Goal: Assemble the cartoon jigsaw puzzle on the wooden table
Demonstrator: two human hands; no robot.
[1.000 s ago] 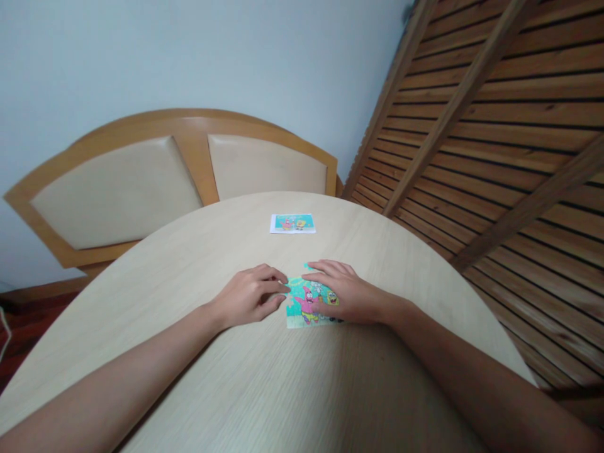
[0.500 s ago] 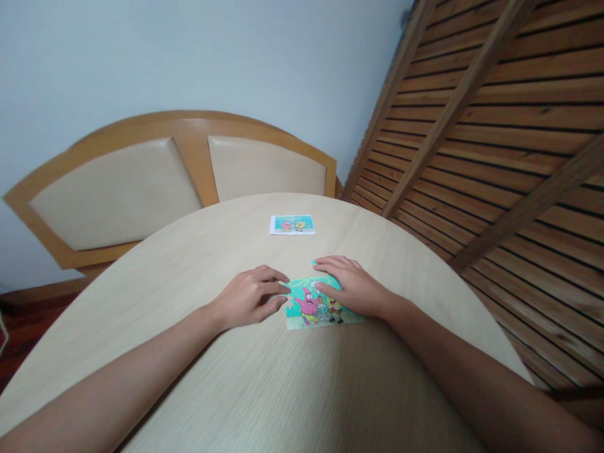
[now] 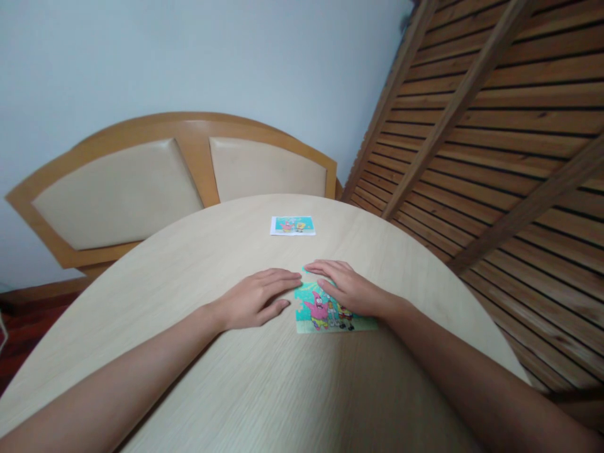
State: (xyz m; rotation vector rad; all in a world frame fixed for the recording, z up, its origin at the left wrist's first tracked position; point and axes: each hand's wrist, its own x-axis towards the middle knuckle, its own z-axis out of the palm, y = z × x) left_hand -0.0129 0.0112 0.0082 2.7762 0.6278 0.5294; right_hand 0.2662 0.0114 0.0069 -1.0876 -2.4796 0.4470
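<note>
A jigsaw puzzle (image 3: pixel 319 314) with a pink starfish figure and a yellow figure on turquoise lies flat on the table, with notches in its left side. My right hand (image 3: pixel 352 288) lies over its upper right part, fingers stretched left and hiding some of the picture. At those fingertips shows a small turquoise puzzle piece (image 3: pixel 306 270), apart from the puzzle's top left. My left hand (image 3: pixel 259 296) rests open beside the puzzle, its longest fingers reaching its upper left corner and its thumb on the bare table.
A picture card (image 3: pixel 293 226) with a similar cartoon scene lies farther back on the round wooden table (image 3: pixel 212 377). Behind the table stands a bench backrest (image 3: pixel 193 126) with cream panels. Slatted wooden doors (image 3: pixel 495 157) rise along the right side.
The puzzle has shifted a little to the right and toward me. My left fingers have straightened to the right. My right fingertips and the small piece have moved slightly left.
</note>
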